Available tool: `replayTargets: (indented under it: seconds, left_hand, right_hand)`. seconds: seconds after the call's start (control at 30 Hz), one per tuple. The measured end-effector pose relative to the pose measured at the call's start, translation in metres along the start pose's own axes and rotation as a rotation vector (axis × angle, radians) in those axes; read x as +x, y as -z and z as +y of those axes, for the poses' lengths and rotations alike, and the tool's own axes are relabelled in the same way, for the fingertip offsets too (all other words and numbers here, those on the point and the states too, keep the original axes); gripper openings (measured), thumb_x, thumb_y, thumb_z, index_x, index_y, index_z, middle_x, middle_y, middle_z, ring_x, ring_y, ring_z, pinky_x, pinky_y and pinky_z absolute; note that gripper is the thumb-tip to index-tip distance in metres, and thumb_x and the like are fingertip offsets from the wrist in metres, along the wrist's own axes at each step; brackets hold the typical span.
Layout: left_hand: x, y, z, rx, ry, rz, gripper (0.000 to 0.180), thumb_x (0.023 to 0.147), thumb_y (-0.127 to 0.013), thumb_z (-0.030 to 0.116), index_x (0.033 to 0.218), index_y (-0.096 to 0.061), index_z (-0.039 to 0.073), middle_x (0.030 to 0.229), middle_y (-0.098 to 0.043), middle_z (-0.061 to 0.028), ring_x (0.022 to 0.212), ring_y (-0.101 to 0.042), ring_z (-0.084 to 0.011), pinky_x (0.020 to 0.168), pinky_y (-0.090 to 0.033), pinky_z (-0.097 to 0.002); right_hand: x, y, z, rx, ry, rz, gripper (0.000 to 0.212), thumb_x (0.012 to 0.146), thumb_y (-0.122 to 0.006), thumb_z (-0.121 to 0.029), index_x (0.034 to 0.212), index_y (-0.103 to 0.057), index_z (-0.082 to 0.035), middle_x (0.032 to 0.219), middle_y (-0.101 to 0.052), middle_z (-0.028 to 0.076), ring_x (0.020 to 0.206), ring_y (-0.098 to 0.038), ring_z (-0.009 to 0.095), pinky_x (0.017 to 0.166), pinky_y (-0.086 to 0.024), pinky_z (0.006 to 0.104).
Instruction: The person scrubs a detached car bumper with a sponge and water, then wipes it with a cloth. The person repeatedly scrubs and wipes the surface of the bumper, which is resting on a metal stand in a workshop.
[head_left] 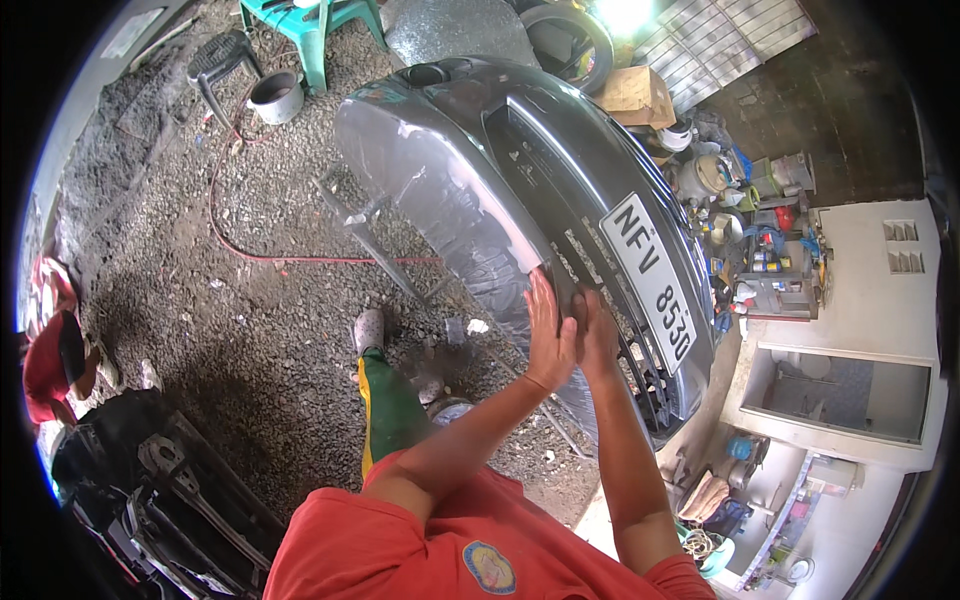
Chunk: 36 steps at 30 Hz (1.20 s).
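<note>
A grey car bumper (590, 200) with a white licence plate (648, 285) lies in front of me, raised off the ground on a metal stand (372, 250). Pale filler-like patches and dull sanded areas run along its left side. Against the bumper's surface rests my left hand (548, 335), fingers stretched out and close together. Just beside it, my right hand (597, 335) is bent over the bumper near the lower grille, its fingers curled on the edge. The two hands nearly touch. Whether anything thin lies under the fingers is hidden.
A red hose (300, 260) crosses the gravel. Dark car parts (160, 490) lie at lower left. A green plastic chair (312, 40), a black stool (222, 62) and a pot (276, 98) stand at far left. Cluttered shelves (780, 290) and a cardboard box (636, 97) are on the right.
</note>
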<state>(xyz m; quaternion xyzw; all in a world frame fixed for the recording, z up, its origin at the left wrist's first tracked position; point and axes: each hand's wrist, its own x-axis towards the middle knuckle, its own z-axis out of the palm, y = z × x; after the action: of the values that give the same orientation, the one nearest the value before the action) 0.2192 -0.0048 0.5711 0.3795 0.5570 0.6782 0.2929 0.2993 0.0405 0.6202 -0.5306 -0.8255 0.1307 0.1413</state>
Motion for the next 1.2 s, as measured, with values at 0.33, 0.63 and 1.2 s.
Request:
replayTargets:
  seconds: [0.33, 0.63, 1.2]
  left_hand:
    - [0.016, 0.000, 0.007, -0.059, 0.029, 0.062, 0.076, 0.108, -0.022, 0.048, 0.158, 0.001, -0.004, 0.166, 0.003, -0.0239, 0.154, 0.006, -0.0371, 0.122, 0.009, -0.0500]
    - [0.019, 0.002, -0.008, 0.067, 0.054, 0.030, 0.082, 0.105, -0.025, 0.052, 0.158, 0.004, -0.004, 0.166, 0.000, -0.0264, 0.154, 0.005, -0.0418, 0.121, 0.007, -0.0543]
    - [-0.005, 0.001, -0.031, 0.184, -0.050, -0.006, 0.078, 0.106, -0.026, 0.048, 0.158, 0.002, -0.003, 0.166, 0.002, -0.0263, 0.153, 0.005, -0.0455, 0.121, 0.006, -0.0578]
  right_hand:
    - [-0.001, 0.002, -0.008, -0.003, -0.143, -0.058, 0.034, 0.105, -0.042, -0.028, 0.125, -0.058, -0.006, 0.097, -0.070, 0.026, 0.090, -0.066, 0.046, 0.078, -0.049, 0.0547]
    - [0.000, 0.002, -0.004, -0.048, -0.134, -0.076, 0.036, 0.106, -0.040, -0.032, 0.124, -0.058, -0.006, 0.100, -0.069, 0.027, 0.090, -0.066, 0.046, 0.078, -0.050, 0.0530]
    - [0.001, 0.002, -0.006, -0.063, -0.153, -0.075, 0.041, 0.106, -0.039, -0.037, 0.125, -0.057, -0.005, 0.105, -0.069, 0.026, 0.094, -0.065, 0.046, 0.080, -0.050, 0.0536]
